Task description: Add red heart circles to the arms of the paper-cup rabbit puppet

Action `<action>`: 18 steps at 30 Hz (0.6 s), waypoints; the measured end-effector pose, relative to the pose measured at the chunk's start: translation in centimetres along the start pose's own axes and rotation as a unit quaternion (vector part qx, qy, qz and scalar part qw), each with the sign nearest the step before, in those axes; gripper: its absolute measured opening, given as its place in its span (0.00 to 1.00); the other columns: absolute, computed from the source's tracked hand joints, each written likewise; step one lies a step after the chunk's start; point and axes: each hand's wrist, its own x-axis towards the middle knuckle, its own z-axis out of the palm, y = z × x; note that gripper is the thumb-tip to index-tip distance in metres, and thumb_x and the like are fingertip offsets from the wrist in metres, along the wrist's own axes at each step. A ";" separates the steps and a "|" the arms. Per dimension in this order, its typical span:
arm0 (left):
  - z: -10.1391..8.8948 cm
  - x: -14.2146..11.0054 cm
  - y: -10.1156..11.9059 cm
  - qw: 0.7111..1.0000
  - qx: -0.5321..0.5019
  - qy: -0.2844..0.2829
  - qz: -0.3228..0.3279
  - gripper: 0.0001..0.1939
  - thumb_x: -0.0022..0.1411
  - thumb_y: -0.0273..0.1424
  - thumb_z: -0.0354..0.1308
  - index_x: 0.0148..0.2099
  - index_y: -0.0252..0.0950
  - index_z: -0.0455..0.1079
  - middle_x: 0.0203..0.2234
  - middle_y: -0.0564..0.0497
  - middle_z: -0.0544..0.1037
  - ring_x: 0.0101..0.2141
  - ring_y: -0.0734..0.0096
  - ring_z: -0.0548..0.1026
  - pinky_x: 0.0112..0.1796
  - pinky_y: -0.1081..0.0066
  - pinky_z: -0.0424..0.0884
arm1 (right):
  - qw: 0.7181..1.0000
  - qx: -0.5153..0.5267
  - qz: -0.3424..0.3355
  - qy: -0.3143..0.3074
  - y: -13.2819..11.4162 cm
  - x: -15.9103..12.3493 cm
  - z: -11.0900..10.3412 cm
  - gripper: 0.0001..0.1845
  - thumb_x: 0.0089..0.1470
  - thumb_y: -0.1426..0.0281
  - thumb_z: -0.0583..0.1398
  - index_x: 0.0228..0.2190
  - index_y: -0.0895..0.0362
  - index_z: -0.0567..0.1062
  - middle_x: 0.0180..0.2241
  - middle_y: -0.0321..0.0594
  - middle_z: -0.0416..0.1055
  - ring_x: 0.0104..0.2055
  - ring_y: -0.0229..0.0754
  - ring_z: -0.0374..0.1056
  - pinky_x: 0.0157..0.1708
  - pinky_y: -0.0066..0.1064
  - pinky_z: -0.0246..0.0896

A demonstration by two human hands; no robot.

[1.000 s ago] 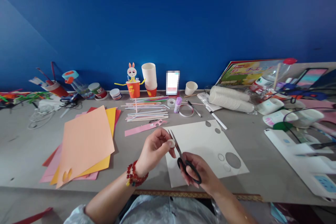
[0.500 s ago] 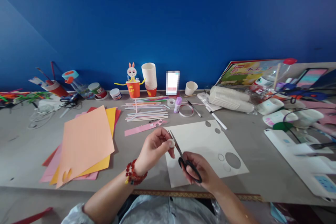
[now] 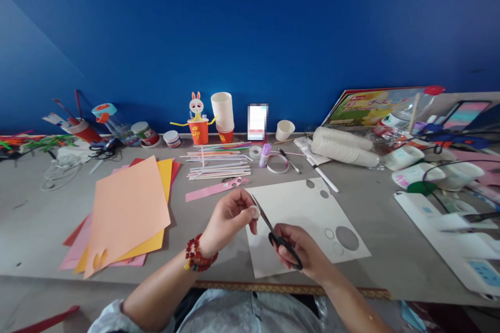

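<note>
Two bare hands meet mid-bench in my view, forearms angling in from both lower corners. I see the left hand (image 3: 231,217) raised, palm inward, thumb and fingers pinched on one small round white paper disc (image 3: 254,212). The right hand (image 3: 303,251) is wrapped around the handles of one pair of black-handled metal scissors (image 3: 267,222), blades pointing up and left, just beside the disc; I cannot tell whether they touch it.

Under them lies one white paper sheet (image 3: 297,210) with three dark round cut-outs, one large, two small. Farther out I count one purple glue stick (image 3: 264,156), one pink paper strip (image 3: 207,192) and one red paper cup (image 3: 200,133) bearing one rabbit figure (image 3: 196,105).
</note>
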 end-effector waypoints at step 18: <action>-0.4 0.2 0.0 1.000 -0.012 -0.002 -0.009 0.11 0.61 0.33 0.64 0.34 0.33 0.65 0.21 0.57 0.71 0.19 0.80 0.71 0.23 0.78 0.67 | 0.999 -0.046 0.017 0.024 -0.1 0.0 -0.4 0.22 0.44 0.53 0.66 0.23 0.55 0.63 0.16 0.27 0.60 0.17 0.29 0.51 0.17 0.23 0.47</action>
